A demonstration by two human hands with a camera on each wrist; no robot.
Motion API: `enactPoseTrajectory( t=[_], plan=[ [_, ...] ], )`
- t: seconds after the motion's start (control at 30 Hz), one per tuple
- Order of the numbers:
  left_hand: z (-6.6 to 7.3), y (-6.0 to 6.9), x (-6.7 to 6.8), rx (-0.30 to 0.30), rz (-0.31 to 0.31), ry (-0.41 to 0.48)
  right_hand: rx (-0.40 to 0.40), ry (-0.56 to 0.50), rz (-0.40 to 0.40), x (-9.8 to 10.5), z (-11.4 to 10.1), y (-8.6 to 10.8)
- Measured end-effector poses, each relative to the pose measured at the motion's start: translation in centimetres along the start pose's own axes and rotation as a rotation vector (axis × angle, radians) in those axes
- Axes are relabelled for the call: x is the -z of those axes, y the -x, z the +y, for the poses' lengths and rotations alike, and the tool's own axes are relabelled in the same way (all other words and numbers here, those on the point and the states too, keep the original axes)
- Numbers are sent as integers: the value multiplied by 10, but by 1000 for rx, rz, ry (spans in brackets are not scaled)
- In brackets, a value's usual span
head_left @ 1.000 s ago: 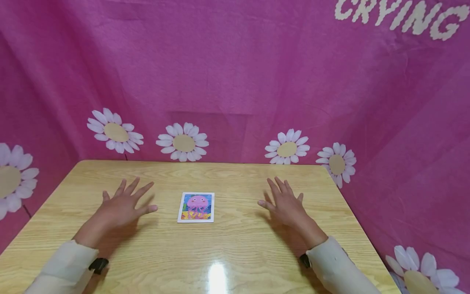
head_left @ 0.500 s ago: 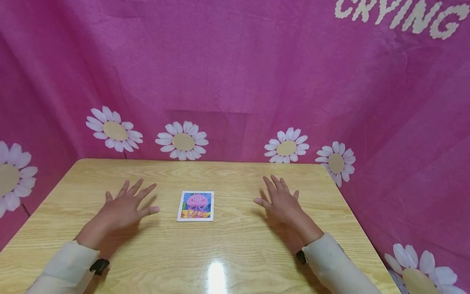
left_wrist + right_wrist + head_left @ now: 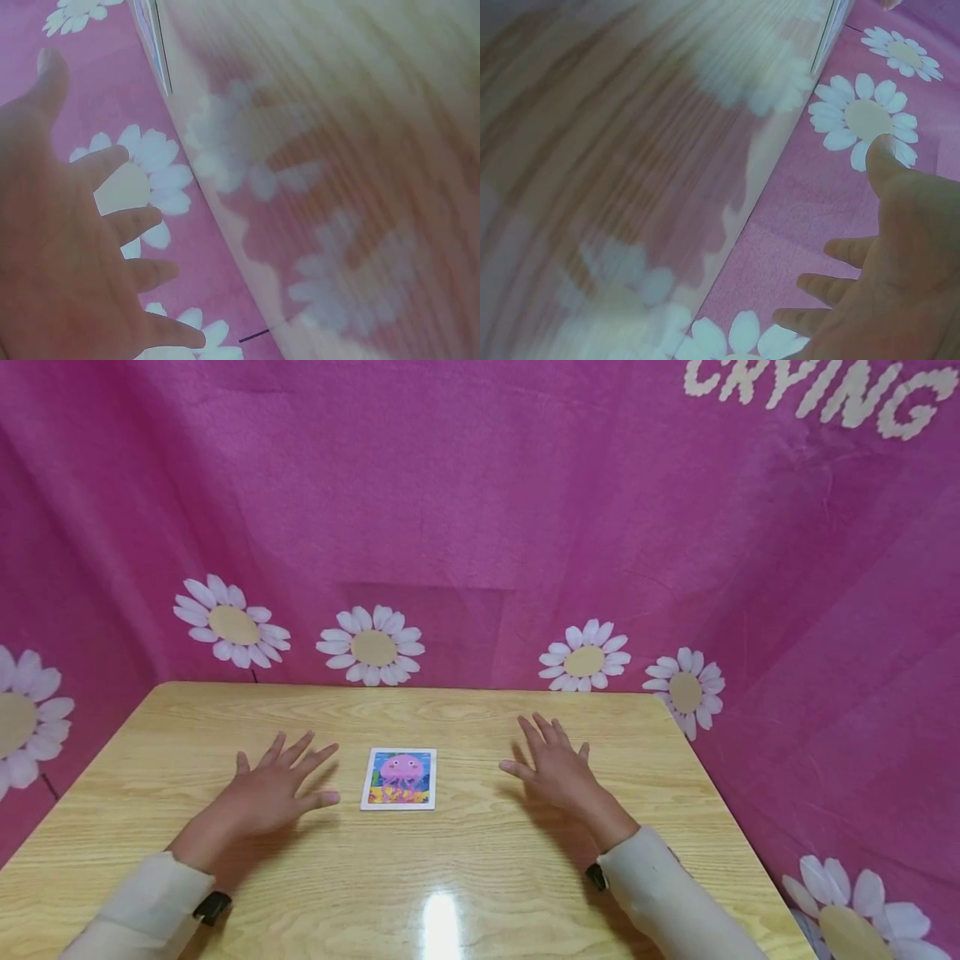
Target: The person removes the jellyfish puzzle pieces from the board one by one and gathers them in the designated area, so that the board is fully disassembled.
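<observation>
A small flat picture board [image 3: 398,779] with a white border and a pink jellyfish lies face up on the wooden table [image 3: 450,852]. Its thin edge shows at the top of the left wrist view and of the right wrist view. To its left my left hand [image 3: 262,797] hovers over the table, fingers spread and thumb toward the board. On the other side my right hand [image 3: 558,772] hovers likewise, farther from the board. Neither hand touches the board, and both cast shadows on the wood.
A pink cloth [image 3: 450,510] printed with white daisies hangs behind and beside the table. White letters [image 3: 817,393] show on it at the upper right. A bright light reflection [image 3: 442,927] lies on the near part of the tabletop.
Both hands have moved inward toward the picture board, the left one to the right and the right one to the left. The board stays in place on the table.
</observation>
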State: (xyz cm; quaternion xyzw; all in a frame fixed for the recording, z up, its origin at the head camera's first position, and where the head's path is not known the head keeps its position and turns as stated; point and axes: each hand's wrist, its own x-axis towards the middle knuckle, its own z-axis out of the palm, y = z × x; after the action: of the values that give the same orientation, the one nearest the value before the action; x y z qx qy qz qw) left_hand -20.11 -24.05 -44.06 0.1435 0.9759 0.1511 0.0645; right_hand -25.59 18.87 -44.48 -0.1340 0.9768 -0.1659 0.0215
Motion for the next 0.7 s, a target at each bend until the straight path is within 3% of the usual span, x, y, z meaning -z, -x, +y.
enactPoseTrajectory(
  t=[0.43,0.7],
  plan=[
    [16,-5,-11,-56,-12,-17,14,-30,-38,-7,-23,-11],
    [23,-9,-17,-78,-58,-7,23,-41,-39,-15,-35,-17]
  ],
)
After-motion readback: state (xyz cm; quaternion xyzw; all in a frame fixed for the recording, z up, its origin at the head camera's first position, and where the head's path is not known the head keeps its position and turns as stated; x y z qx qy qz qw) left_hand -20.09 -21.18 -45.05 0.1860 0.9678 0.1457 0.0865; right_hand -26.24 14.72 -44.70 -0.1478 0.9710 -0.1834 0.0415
